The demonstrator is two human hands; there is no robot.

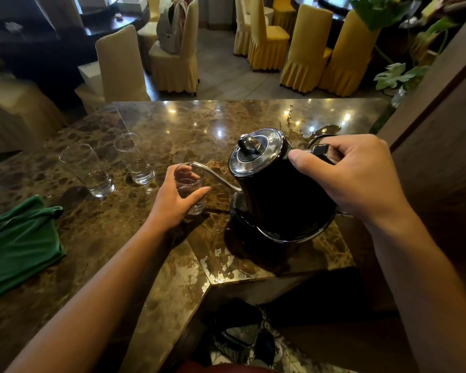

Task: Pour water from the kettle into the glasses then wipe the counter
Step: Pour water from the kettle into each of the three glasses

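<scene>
One head-worn wide view looks forward and down from just above the marble counter, close over its near corner, with dining chairs beyond it

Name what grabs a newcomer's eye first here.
The black kettle at centre right, tilted by the right hand, its thin spout at the rim of the glass that the left hand steadies. Then the green cloth at the counter's left edge.
</scene>
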